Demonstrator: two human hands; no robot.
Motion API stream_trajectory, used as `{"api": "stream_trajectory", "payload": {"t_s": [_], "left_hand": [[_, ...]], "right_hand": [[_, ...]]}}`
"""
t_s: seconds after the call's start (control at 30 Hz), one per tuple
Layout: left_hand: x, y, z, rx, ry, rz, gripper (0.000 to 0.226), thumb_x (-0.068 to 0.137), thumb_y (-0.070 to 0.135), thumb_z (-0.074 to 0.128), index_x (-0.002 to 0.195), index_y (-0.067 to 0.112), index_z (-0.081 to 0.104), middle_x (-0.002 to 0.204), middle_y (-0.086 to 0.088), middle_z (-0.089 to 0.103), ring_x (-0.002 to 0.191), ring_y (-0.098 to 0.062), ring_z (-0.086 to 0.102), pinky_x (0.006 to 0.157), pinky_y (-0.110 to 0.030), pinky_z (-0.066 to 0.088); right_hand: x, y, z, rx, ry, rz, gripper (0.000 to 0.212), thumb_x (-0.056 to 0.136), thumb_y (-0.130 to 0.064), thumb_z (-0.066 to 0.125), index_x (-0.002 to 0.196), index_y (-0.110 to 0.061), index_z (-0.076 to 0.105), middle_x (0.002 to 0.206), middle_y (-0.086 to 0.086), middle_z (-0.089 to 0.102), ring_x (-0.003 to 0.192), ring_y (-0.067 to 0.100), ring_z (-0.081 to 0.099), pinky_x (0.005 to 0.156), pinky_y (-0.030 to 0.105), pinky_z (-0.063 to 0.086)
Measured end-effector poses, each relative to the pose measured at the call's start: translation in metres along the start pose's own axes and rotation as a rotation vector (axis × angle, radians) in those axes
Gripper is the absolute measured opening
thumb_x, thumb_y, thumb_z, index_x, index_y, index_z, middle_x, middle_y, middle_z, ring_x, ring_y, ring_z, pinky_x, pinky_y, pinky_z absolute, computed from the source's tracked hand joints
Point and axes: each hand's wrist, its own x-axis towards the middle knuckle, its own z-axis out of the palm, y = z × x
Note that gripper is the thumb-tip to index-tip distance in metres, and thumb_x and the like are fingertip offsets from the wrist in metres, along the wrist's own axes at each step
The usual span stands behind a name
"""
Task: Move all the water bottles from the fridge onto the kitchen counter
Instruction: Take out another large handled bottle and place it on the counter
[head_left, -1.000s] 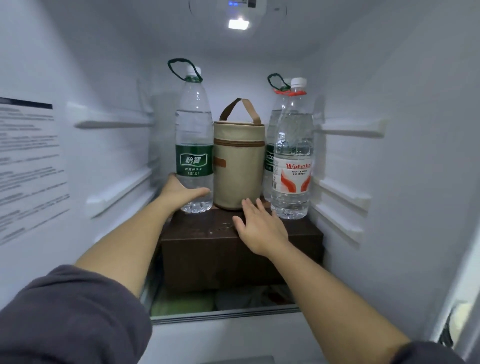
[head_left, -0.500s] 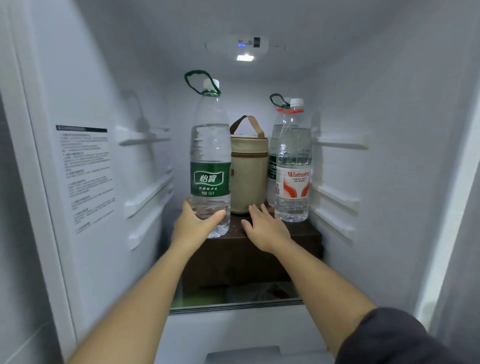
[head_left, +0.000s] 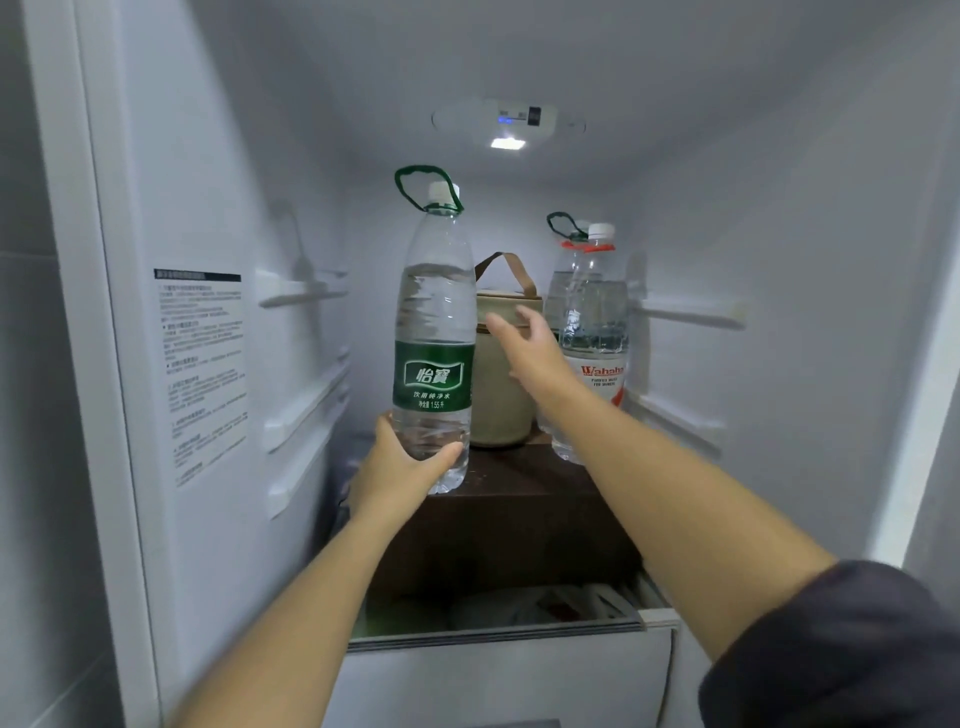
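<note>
Head view: fridge interior (head_left: 249, 156), lit from the ceiling lamp (head_left: 508, 143). Left hand (head_left: 402, 467) wrapped low around the green-label bottle (head_left: 434, 338), fingers and thumb clamped on the clear base below the label; bottle upright, seemingly just lifted or at the front edge of the brown box (head_left: 509, 519), exact contact hard to tell. Right hand (head_left: 530, 353) reaching in, fingers spread apart and holding nothing, hovering in front of the beige pouch (head_left: 501, 405) and beside the red-label bottle (head_left: 595, 338). Behind that one, a third bottle (head_left: 563, 270) with a green loop handle, mostly hidden. Both rear bottles upright on the brown box, well inside the fridge; kitchen counter not in view.

To do this step well: keep the low grip firm, since a tall full bottle held near the base probably tips easily. Better to steady the neck or hook the green loop handle (head_left: 426, 189) before pulling clear. For the free hand, close around the red-label bottle's waist rather than its cap, avoid knocking the pouch, and draw straight out past the drawer rim (head_left: 498, 631).
</note>
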Motion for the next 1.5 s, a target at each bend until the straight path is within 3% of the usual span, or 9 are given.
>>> {"api": "stream_trajectory", "payload": {"t_s": [0.13,0.2,0.33,0.53,0.8,1.0,1.13,1.27,1.5], "left_hand": [[0.003,-0.003,0.001,-0.003,0.011,0.010,0.080,0.063,0.066,0.073,0.124,0.031,0.036,0.115,0.008,0.061,0.105,-0.022,0.061,0.089,-0.045,0.052],[0.004,-0.004,0.002,0.000,0.017,0.015,0.077,0.063,0.064,0.074,0.122,0.031,0.037,0.112,0.008,0.063,0.101,-0.021,0.063,0.085,-0.043,0.054],[0.002,-0.003,-0.001,-0.021,-0.018,0.038,0.079,0.063,0.063,0.075,0.124,0.031,0.036,0.115,0.007,0.061,0.105,-0.020,0.062,0.086,-0.042,0.053],[-0.002,0.003,-0.011,-0.085,-0.137,0.109,0.100,0.060,0.061,0.080,0.140,0.036,0.027,0.135,0.007,0.052,0.122,-0.021,0.052,0.094,-0.042,0.048],[-0.010,0.015,-0.016,-0.108,-0.211,0.218,0.100,0.053,0.066,0.080,0.136,0.044,0.028,0.133,0.009,0.054,0.120,-0.018,0.053,0.097,-0.045,0.050],[-0.015,0.016,-0.014,-0.154,-0.193,0.233,0.099,0.056,0.043,0.089,0.137,0.039,0.032,0.137,0.008,0.048,0.123,-0.016,0.049,0.099,-0.046,0.049],[-0.012,0.016,-0.008,-0.152,-0.156,0.122,0.110,0.049,0.049,0.090,0.139,0.031,0.031,0.134,0.001,0.053,0.119,-0.023,0.055,0.094,-0.042,0.052],[-0.017,0.020,-0.003,-0.240,-0.118,0.020,0.107,0.060,0.024,0.091,0.145,0.015,0.027,0.140,-0.011,0.048,0.124,-0.031,0.051,0.096,-0.042,0.048],[-0.046,0.018,-0.006,-0.515,-0.038,0.136,0.111,0.060,0.015,0.091,0.147,0.027,0.024,0.143,0.001,0.039,0.128,-0.017,0.043,0.102,-0.035,0.041]], "right_hand": [[0.031,-0.050,0.024,0.069,-0.072,0.016,0.102,0.085,-0.053,0.067,0.157,-0.019,0.003,0.157,0.011,0.030,0.141,0.033,0.034,0.111,0.055,0.035],[0.040,-0.058,0.037,0.068,-0.096,0.023,0.107,0.079,-0.050,0.075,0.156,-0.019,0.008,0.155,0.013,0.033,0.139,0.035,0.037,0.109,0.054,0.037],[0.039,-0.053,0.045,0.042,-0.083,-0.009,0.088,0.081,-0.044,0.075,0.148,-0.016,0.025,0.135,0.003,0.044,0.120,0.024,0.047,0.100,0.043,0.043],[0.014,-0.047,0.019,0.150,0.073,-0.014,0.072,0.082,-0.037,0.075,0.140,-0.023,0.034,0.128,0.004,0.051,0.105,0.019,0.054,0.073,0.030,0.046],[-0.009,-0.046,-0.037,0.072,0.097,-0.008,0.080,0.078,-0.046,0.076,0.143,-0.022,0.037,0.130,0.002,0.052,0.113,0.022,0.055,0.094,0.040,0.048],[-0.011,-0.070,-0.052,0.182,0.173,-0.007,0.020,0.085,-0.032,0.072,0.098,-0.019,0.065,0.106,0.002,0.071,0.102,0.021,0.067,0.100,0.050,0.047],[-0.015,-0.071,-0.052,0.226,0.206,0.033,0.017,0.080,-0.023,0.075,0.094,-0.018,0.067,0.106,0.006,0.073,0.101,0.023,0.069,0.099,0.052,0.048],[-0.024,-0.064,-0.056,0.311,0.231,-0.013,0.022,0.077,-0.019,0.076,0.097,-0.014,0.069,0.104,0.010,0.074,0.101,0.026,0.070,0.094,0.053,0.051],[-0.060,-0.080,-0.065,0.458,0.320,-0.204,0.007,0.078,-0.012,0.070,0.084,-0.010,0.065,0.083,0.009,0.073,0.083,0.024,0.069,0.089,0.054,0.055]]}}
